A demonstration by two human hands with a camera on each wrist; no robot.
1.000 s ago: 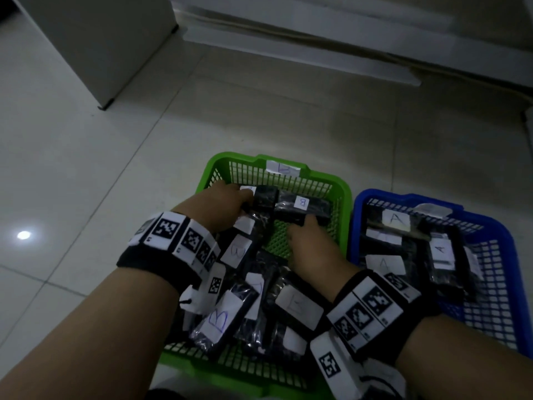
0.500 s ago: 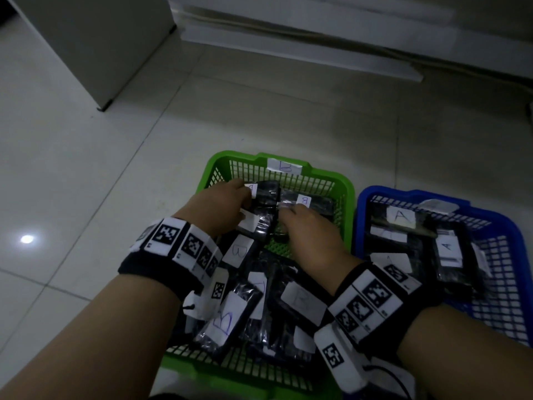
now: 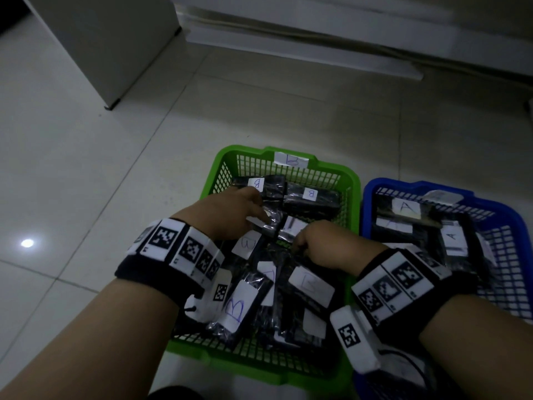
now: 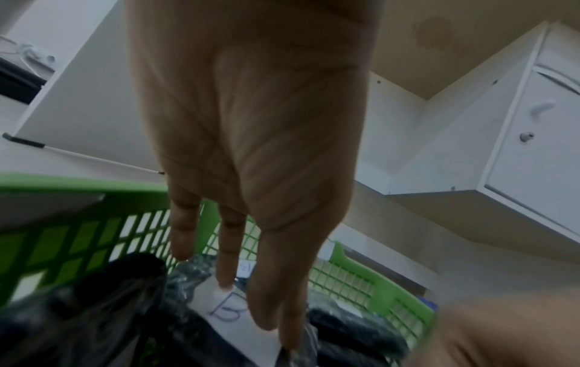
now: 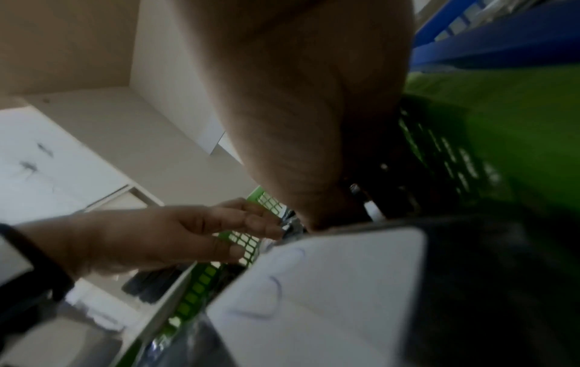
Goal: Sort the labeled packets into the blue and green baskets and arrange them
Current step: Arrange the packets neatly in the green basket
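Sorting looks done, B packets [image 3: 300,194] in green basket [image 3: 353,183], A packets in blue basket [image 3: 510,217]; arranging remains: left hand [image 3: 230,215] fingers extended on packet, right hand [image 3: 323,246] grip indeterminate.

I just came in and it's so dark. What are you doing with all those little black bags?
A person is tidying packets marked B in the green basket. The left hand reaches onto a packet in the middle, and the right hand works just beside it. The blue basket beside it holds packets marked A.
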